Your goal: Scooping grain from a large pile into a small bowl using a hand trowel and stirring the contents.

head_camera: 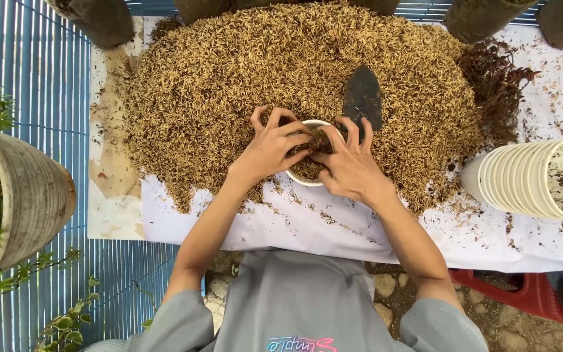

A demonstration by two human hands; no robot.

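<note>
White sheeting [360, 228] over a blue slatted surface [40, 85] carries a broad mound of rice husks [229, 78] at upper centre. Left hand [270, 148] and right hand [350, 166], fingers curled, press into a small white cup [301, 178] at centre; stacked cups [529, 177] lie right.

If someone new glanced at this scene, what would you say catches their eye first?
The big golden-brown heap of husks fills the upper middle of the white sheet. At its near edge the left hand and right hand press into a small white cup, with a dark trowel blade standing in the heap just behind. A stack of white cups lies on its side at the right.
</note>
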